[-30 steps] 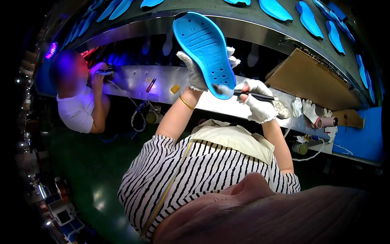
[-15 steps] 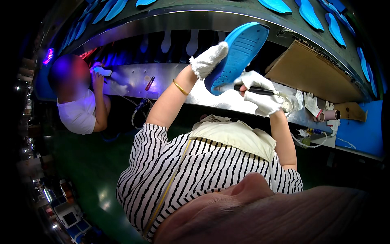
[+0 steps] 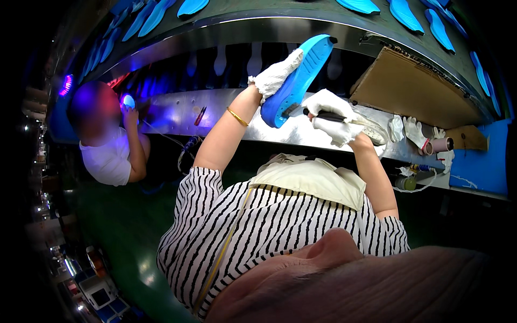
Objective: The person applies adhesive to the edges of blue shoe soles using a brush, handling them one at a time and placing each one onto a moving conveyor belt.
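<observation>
A blue shoe sole is held up and tilted over the metal bench. My left hand, in a white glove, grips it by its left edge. Closed around a dark-handled brush is my right hand, also gloved in white. The bristles are at the right edge of the sole's lower, rounded end; whether they touch it I cannot tell. A pale, rounded object lies just right of my right hand, partly hidden by it.
Ahead runs a conveyor carrying several blue soles. Cardboard leans at the right, near white gloves and a spool. At left, a co-worker holds a small lit piece; a red-handled tool lies on the bench.
The sole has turned more edge-on and shifted left. My right hand has moved slightly left, and the brush's bristles now show beside the sole's lower end.
</observation>
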A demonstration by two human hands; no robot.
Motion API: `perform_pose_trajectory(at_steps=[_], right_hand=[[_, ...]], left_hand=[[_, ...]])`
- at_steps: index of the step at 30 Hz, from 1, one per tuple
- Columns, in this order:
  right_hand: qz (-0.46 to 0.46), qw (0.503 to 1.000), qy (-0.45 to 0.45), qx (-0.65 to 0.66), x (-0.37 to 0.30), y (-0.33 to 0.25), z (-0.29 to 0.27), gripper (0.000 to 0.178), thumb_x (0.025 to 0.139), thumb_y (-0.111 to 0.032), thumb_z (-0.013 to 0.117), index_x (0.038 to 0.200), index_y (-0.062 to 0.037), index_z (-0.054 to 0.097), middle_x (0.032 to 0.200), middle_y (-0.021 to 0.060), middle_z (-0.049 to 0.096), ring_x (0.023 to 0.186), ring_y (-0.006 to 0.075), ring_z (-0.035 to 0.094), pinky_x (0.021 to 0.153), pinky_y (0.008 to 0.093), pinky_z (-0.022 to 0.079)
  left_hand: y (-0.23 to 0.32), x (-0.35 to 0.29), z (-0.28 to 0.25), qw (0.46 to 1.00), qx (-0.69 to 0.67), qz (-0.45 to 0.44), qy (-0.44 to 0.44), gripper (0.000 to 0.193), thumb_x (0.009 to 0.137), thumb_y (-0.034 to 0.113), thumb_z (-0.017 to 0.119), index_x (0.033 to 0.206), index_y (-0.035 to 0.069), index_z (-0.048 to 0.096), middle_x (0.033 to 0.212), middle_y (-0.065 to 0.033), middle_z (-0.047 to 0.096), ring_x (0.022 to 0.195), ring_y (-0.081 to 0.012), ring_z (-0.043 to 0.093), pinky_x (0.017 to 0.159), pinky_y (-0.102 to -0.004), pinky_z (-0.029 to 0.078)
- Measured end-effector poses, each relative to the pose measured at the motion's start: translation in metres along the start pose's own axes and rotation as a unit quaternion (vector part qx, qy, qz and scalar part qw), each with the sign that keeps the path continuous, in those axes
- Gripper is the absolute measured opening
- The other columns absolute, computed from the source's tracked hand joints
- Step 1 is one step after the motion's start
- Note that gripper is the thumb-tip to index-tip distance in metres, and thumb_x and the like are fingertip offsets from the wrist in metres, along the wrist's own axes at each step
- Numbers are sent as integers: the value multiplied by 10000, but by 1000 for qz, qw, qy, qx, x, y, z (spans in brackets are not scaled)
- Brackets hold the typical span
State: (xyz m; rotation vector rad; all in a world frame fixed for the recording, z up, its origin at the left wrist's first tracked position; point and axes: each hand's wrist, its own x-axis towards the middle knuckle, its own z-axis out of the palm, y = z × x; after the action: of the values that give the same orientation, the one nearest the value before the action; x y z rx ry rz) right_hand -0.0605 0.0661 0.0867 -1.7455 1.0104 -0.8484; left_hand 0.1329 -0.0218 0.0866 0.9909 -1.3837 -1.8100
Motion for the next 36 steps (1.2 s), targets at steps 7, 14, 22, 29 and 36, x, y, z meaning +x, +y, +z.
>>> perform_pose_trajectory(at_steps=[7, 14, 22, 29, 36], right_hand=[[-63, 996, 23, 62, 4, -6, -16, 152, 696, 59, 629, 802, -38, 580, 933, 70, 606, 823, 143, 605, 721, 272, 516], [-86, 996, -24, 16, -1, -9, -27, 161, 671, 55, 621, 794, -23, 553, 954, 96, 621, 754, 118, 582, 713, 269, 512], [-52, 971, 136, 189, -3, 13, -24, 213, 809, -3, 705, 979, -34, 580, 958, 97, 668, 849, 118, 625, 798, 282, 515], [-51, 974, 176, 133, 2, 23, -8, 223, 810, -48, 707, 995, -35, 582, 920, 67, 660, 836, 108, 619, 787, 275, 504], [-196, 963, 181, 28, 9, 8, 11, 225, 776, 61, 677, 968, -15, 586, 949, 62, 608, 821, 114, 643, 737, 263, 529]], left_hand=[[-7, -4, -1, 1000, -21, -2, 13, 804, 847, 704, 499, 1382, 105, 468, 1165, -141, 614, 938, -203, 629, 825, -352, 548], [-7, -21, -24, 984, -176, -8, -5, 825, 832, 725, 478, 1253, 18, 527, 1002, -178, 658, 784, -242, 679, 695, -353, 592], [-41, -51, -51, 879, -470, 9, -81, 926, 864, 740, 369, 1428, 5, 357, 1361, -272, 469, 1183, -435, 530, 1112, -575, 294], [-92, -52, 1, 806, -573, 34, -143, 624, 903, 282, 588, 1370, -77, 381, 1304, -297, 502, 1204, -423, 513, 1108, -551, 323], [-90, -42, 50, 887, -455, 70, -25, 787, 890, 634, 485, 1414, 58, 370, 1319, -144, 523, 1165, -266, 553, 1039, -427, 438]])
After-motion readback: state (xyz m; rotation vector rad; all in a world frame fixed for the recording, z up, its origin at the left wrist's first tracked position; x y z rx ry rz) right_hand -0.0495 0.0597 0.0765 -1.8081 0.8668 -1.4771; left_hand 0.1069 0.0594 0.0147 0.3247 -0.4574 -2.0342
